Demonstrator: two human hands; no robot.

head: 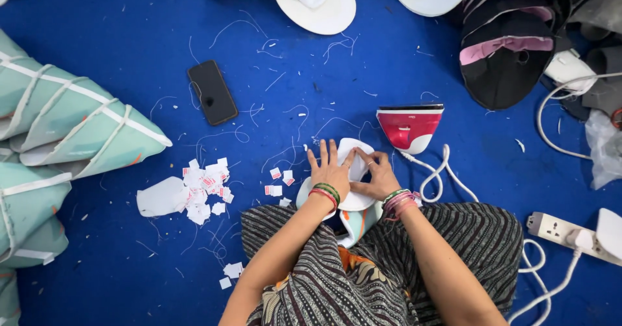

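My left hand (328, 167) lies flat, fingers spread, on a white padded fabric piece (356, 200) resting on the blue floor in front of my knees. My right hand (376, 177) presses on the same piece from the right, its fingers bent over the upper edge. A teal patterned layer (360, 224) shows under the white piece near my lap. Both wrists carry coloured bangles. A red and white clothes iron (409, 128) stands just beyond my right hand, a short way off from it.
A black phone (212, 92) lies on the blue floor cloth (129, 54). Small white and red labels (206, 189) are scattered at left. Stacked teal pieces (58, 125) fill the left edge. White soles (317, 2), black caps (508, 47), a power strip (560, 231) and cords lie around.
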